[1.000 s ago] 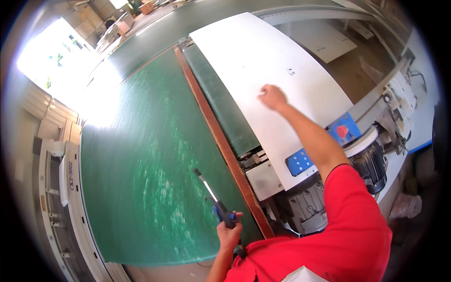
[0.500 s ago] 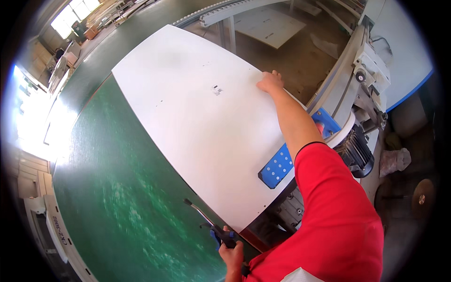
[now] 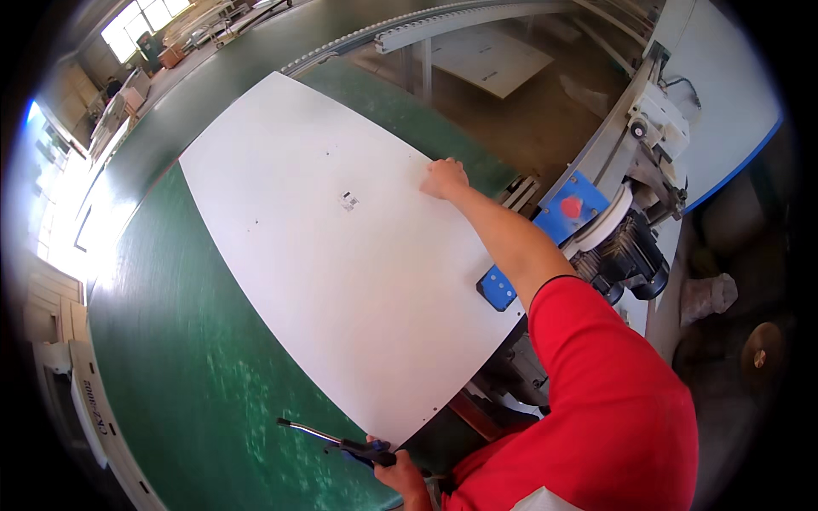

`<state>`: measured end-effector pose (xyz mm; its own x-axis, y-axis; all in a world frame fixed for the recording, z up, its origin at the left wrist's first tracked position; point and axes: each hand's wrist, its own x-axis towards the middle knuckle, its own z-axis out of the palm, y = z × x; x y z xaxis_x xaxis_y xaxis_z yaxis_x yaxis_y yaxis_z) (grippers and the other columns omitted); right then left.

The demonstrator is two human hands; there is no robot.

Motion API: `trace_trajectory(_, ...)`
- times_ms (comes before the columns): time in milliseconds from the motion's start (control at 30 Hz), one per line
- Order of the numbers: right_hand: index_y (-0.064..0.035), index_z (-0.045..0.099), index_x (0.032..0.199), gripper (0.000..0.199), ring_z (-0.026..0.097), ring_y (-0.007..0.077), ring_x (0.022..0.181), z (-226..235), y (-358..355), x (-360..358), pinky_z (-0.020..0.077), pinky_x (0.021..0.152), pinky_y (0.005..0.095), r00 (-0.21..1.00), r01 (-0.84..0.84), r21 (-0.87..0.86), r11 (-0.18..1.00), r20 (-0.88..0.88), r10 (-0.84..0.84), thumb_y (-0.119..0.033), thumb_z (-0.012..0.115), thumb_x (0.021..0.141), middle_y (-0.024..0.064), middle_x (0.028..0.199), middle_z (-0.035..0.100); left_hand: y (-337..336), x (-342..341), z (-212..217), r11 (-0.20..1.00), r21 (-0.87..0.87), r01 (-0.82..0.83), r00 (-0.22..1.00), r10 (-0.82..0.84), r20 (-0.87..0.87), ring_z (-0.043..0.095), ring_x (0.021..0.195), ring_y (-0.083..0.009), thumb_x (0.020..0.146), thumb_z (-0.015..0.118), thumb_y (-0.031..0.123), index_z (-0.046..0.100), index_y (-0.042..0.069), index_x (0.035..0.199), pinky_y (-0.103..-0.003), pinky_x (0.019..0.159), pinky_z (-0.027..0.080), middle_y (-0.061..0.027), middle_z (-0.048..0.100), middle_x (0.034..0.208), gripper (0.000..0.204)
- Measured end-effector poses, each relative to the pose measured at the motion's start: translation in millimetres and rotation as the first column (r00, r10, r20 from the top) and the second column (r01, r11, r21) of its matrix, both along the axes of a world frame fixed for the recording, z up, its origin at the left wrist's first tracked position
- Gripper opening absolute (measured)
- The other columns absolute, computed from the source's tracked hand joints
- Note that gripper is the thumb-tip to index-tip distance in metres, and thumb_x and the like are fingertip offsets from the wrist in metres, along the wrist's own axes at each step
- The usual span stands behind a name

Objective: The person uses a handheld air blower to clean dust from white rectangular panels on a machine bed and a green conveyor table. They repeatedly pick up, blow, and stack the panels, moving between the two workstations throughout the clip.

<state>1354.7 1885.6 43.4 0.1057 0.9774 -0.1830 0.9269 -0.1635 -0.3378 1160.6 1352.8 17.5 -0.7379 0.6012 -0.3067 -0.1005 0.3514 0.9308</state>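
Observation:
A large white panel lies over the green table, a small printed label on its upper face. My right hand reaches across to the panel's right edge, its fingers bent over that edge. Near the panel's closest corner, my left hand is closed around an air blow gun with a dark body. The gun's thin metal nozzle points left over the green surface. Part of the left hand is hidden behind the gun, and I cannot tell whether it also touches the panel corner.
The green table surface spreads to the left. Machinery with a blue plate and a black motor stands close on the right. A blue dotted pad pokes out by the panel's edge. A roller rail runs along the back.
The panel has shifted left and turned slightly, uncovering green surface on its right side. My right hand moved left with its edge. My left hand and the blow gun moved left and down.

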Motion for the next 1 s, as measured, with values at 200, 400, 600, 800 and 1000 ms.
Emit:
trace_trajectory(200,-0.0113,0.069,0.104,0.046,0.058,0.0310,0.110,-3,-38,-59,0.0482,0.093,0.0380,0.969,-0.231,0.037,0.972,0.103,0.226,-0.037,0.066,0.066,0.0159,0.116,0.062,-44,-50,3,0.982,-0.115,-0.149,0.989,0.147,-0.027,0.057,0.081,-0.0122,0.069,0.053,-0.006,0.056,-0.005,0.122,-0.023,0.074,0.045,-0.0042,0.060,0.098,0.054)
trace_trajectory(400,-0.0059,0.067,0.112,0.058,0.056,0.0304,0.111,-20,-101,-107,0.0438,0.098,0.0369,0.968,-0.238,0.053,0.970,-0.069,0.241,-0.039,0.075,0.065,0.0168,0.118,0.061,-110,-98,9,0.969,-0.190,-0.160,0.962,0.110,-0.249,0.059,0.086,-0.0110,0.068,0.055,-0.004,0.056,-0.004,0.119,-0.023,0.079,0.045,-0.0043,0.062,0.096,0.051)
trace_trajectory(600,-0.0020,0.069,0.102,0.048,0.063,0.0284,0.097,-27,-184,-186,0.0487,0.087,0.0376,0.916,-0.357,0.071,0.931,-0.167,0.364,-0.033,0.076,0.066,0.0166,0.102,0.068,-189,-173,-18,0.924,0.111,-0.366,0.903,0.381,-0.196,0.058,0.091,-0.0123,0.072,0.057,-0.006,0.053,-0.006,0.119,-0.026,0.088,0.044,-0.0030,0.059,0.097,0.047)
trace_trajectory(800,0.0029,0.067,0.103,0.046,0.063,0.0272,0.100,-37,-298,-326,0.0486,0.088,0.0347,0.697,-0.450,0.125,0.884,-0.570,0.435,-0.024,0.077,0.068,0.0186,0.103,0.067,-282,-301,-1,0.753,0.175,-0.634,0.724,0.658,-0.207,0.049,0.085,-0.0111,0.071,0.050,-0.009,0.049,-0.007,0.125,-0.024,0.074,0.046,-0.0058,0.054,0.108,0.054)
trace_trajectory(1000,-0.0013,0.046,0.132,0.065,0.056,0.0259,0.108,-34,-428,-512,0.0442,0.091,0.0373,0.397,-0.521,-0.183,0.834,-0.916,0.047,-0.017,0.073,0.074,0.0160,0.117,0.059,-383,-247,3,0.697,0.331,-0.636,0.592,0.716,-0.370,0.053,0.108,-0.0162,0.068,0.054,-0.001,0.051,-0.005,0.126,-0.029,0.093,0.042,-0.0111,0.049,0.135,0.058)
